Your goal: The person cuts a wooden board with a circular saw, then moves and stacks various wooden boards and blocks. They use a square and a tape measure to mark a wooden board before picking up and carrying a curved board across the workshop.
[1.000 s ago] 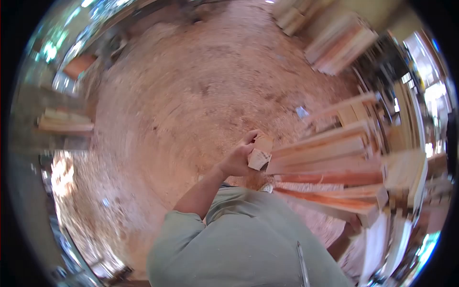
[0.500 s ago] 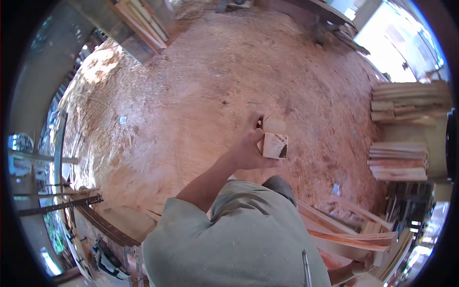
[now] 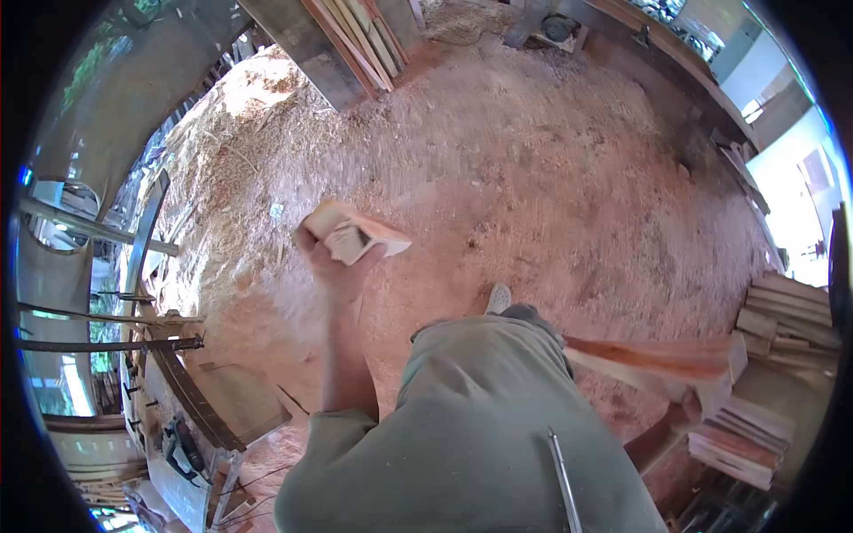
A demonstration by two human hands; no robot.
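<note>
Raised out in front to the left, my left hand (image 3: 338, 277) is closed around a piece of wood (image 3: 378, 229). Its pale end faces me with a dark patch at one corner, and a reddish side runs off to the right. Low at my right side, my right hand (image 3: 682, 414) grips the near end of a long wooden board (image 3: 649, 357) with an orange-red streak along its upper face. The board's other end reaches in beside my leg.
Stacked planks (image 3: 742, 435) lie at the right, with more cut boards (image 3: 791, 311) behind them. Sawdust covers the ground (image 3: 498, 186). A workbench (image 3: 200, 444) carrying a power tool (image 3: 182, 453) stands at lower left. Upright boards (image 3: 355, 40) lean at the top left.
My left hand has swung left with the piece of wood, turning it so its side shows. The board in my right hand has risen, and my view has turned to the right.
</note>
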